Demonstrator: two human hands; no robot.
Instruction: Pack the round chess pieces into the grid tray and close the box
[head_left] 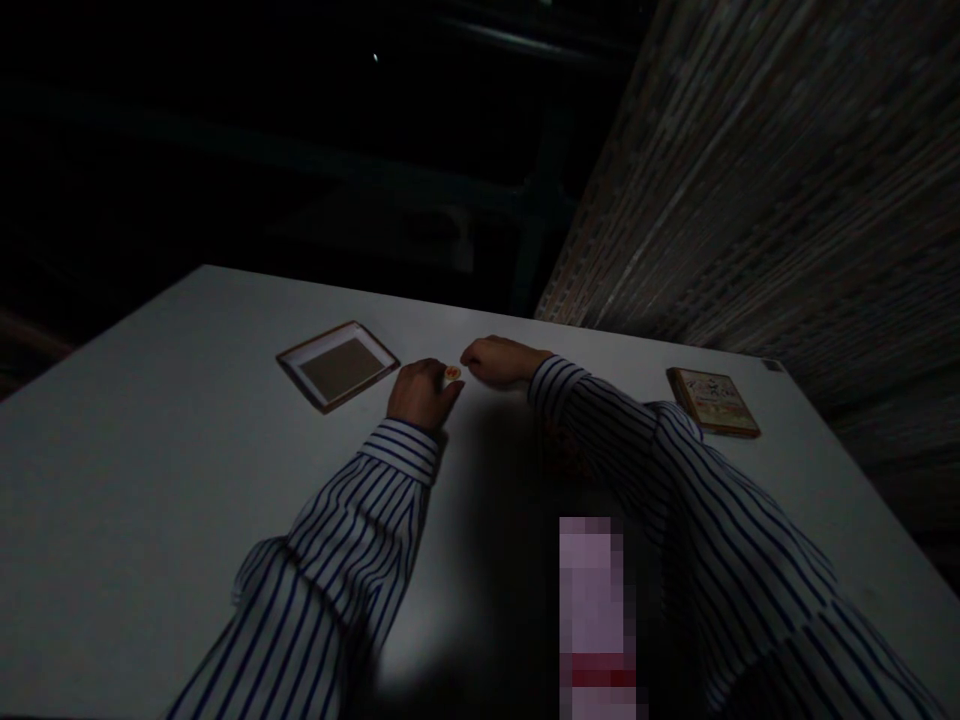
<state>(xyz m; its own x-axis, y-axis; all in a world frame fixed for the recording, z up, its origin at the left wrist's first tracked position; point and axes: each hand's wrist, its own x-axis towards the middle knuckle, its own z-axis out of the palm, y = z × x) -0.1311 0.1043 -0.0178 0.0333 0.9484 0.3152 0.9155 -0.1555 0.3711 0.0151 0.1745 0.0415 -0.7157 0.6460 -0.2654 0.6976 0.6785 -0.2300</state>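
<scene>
Near the far edge of the white table, my left hand (pixel 421 394) curls its thumb and fingers around a small round game piece (pixel 451 373). The piece is pale, with a red-orange mark on its top face. Just to its right is my right hand (pixel 504 360), fingers bent and pressed together, tips close to the piece but apart from it. Whatever those fingers may hold is hidden. Left of my left hand lies a shallow open tray (pixel 341 368) with a brown rim, pale inner walls and a grey-brown bottom.
A flat box (pixel 716 402) with a printed, lettered cover lies at the right of the white table (pixel 187 480). Under my right forearm is a dim dark red patterned thing (pixel 561 450), partly hidden. Stacked, ribbed-looking material (pixel 750 180) rises beyond the right edge. The background is dark.
</scene>
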